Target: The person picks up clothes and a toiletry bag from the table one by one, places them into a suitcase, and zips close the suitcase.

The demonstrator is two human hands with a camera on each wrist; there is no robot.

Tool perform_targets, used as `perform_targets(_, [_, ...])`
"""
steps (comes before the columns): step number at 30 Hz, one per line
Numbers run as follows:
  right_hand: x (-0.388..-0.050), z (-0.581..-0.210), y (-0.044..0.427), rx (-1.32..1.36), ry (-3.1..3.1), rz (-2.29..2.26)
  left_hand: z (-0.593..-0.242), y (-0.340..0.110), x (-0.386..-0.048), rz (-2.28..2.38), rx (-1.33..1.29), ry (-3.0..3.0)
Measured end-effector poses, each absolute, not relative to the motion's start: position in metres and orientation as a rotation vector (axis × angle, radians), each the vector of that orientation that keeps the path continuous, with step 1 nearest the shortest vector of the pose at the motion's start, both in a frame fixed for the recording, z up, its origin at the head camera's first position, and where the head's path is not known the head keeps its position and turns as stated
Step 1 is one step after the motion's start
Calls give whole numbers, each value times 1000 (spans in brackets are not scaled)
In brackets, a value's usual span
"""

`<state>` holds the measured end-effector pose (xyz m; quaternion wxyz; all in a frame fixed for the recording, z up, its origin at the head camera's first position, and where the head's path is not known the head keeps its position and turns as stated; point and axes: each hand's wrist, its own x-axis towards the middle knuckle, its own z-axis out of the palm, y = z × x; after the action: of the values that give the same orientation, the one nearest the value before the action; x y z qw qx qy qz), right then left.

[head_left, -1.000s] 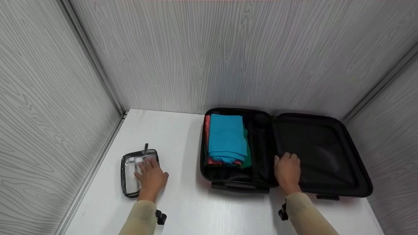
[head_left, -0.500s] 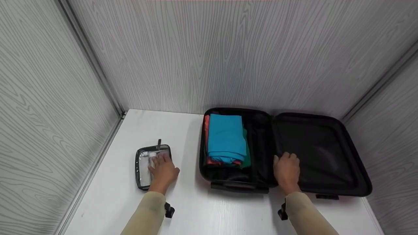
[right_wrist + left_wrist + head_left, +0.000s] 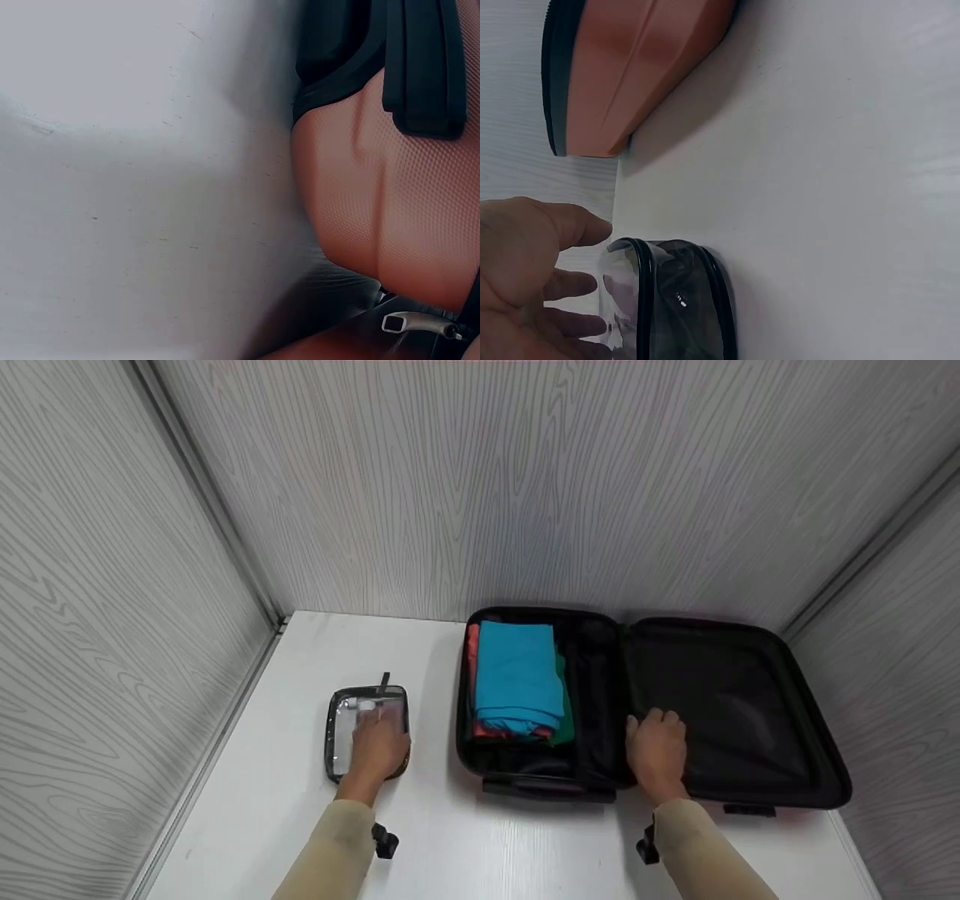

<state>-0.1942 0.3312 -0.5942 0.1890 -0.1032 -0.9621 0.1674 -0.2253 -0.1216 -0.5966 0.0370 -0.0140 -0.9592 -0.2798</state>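
Observation:
A clear zip pouch (image 3: 343,739) with black edging lies on the white table at left; a white-capped item (image 3: 366,706) shows inside. My left hand (image 3: 381,746) is over the pouch's right part. In the left wrist view, the thumb and fingers of the left hand (image 3: 525,277) are extended and spread beside the pouch (image 3: 684,300). An open suitcase (image 3: 735,705) lies at right, black inside and orange outside. My right hand (image 3: 658,750) rests at the seam between its two halves, fingers loosely bent. Their undersides are hidden.
A folded blue cloth (image 3: 519,671) lies in the suitcase's left half, over red and green cloth (image 3: 565,720). The suitcase handle (image 3: 549,790) faces the near side. Grey wood-grain walls (image 3: 450,495) enclose the back and sides. Bare white tabletop (image 3: 435,825) lies between pouch and suitcase.
The pouch has slid to the right and slightly away along the table with my left hand on it. My left hand has since shifted on the pouch. The right hand has stayed put.

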Motion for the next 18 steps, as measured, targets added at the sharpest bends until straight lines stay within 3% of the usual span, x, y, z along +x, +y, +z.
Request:
perform_targets(4, [-195,-595,331,-295,-2711,475,-593,-136,-222,-861,-12,-2889])
perform_targets(11, [-194,-594,331,-309,-2720,498,-586,-164,-217,-919,310,-3072])
perform_targets(18, [-194,-595,331,-307,-2713,481,-589,-180,-214,-1040,470,-3107])
